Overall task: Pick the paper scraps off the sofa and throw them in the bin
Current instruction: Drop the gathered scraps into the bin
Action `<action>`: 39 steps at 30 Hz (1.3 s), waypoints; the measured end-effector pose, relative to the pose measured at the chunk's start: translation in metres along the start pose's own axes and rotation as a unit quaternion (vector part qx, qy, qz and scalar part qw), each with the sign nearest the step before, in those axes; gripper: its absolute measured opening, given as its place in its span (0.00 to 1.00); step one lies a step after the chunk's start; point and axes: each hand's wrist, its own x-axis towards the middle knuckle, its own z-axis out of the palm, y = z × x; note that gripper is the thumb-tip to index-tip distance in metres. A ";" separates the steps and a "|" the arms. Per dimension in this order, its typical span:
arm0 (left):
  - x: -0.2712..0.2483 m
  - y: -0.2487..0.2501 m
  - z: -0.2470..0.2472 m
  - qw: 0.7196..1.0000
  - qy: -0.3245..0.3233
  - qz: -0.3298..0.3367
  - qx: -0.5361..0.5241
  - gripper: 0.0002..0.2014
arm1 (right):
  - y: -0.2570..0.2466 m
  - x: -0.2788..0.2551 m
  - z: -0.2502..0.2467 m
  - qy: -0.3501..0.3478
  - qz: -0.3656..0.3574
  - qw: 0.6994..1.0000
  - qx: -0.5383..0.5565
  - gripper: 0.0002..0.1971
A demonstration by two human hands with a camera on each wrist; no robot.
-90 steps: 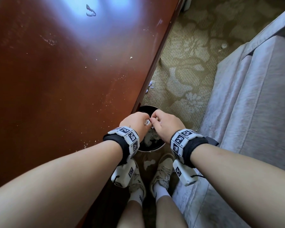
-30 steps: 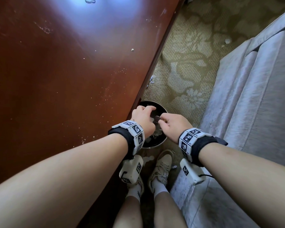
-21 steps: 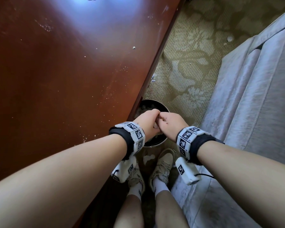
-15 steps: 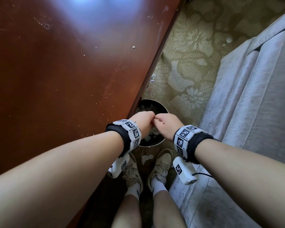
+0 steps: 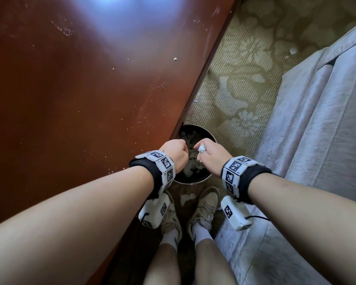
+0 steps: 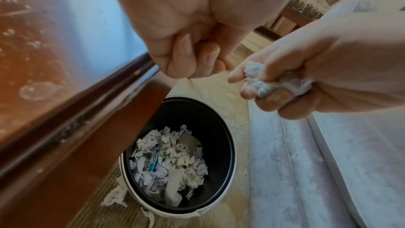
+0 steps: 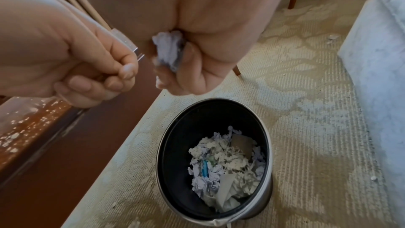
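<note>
The round black bin (image 5: 209, 135) stands on the carpet between table and sofa, with crumpled white paper scraps (image 6: 171, 155) in its bottom. Both hands hover over its opening. My right hand (image 5: 206, 153) grips a white paper wad (image 5: 201, 149), which pokes out between thumb and fingers (image 6: 256, 79) (image 7: 168, 49). My left hand (image 5: 182, 154) is a closed fist (image 6: 192, 58) just left of it. Nothing shows in the fist. The two hands are slightly apart.
A brown wooden table (image 5: 70, 99) fills the left side, its edge touching the bin. The grey sofa (image 5: 317, 130) runs along the right. Loose scraps lie on the floor by the bin (image 5: 186, 197) and on the patterned carpet (image 5: 292, 50). My shoes (image 5: 203, 208) stand below the bin.
The hands, pressed together over the bin half a second ago, have drawn apart. The white wad now shows in the right hand.
</note>
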 end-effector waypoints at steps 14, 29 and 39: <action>0.011 -0.003 0.001 0.999 0.036 0.016 -0.020 0.16 | 0.003 0.000 0.000 0.019 -0.059 0.997 -0.041 0.09; 0.014 0.006 0.013 0.996 0.023 0.063 0.053 0.18 | 0.005 0.009 0.006 0.058 0.024 0.983 0.173 0.15; 0.018 0.006 0.008 0.992 0.027 0.048 0.112 0.08 | 0.011 0.012 0.003 0.031 0.031 0.978 0.204 0.18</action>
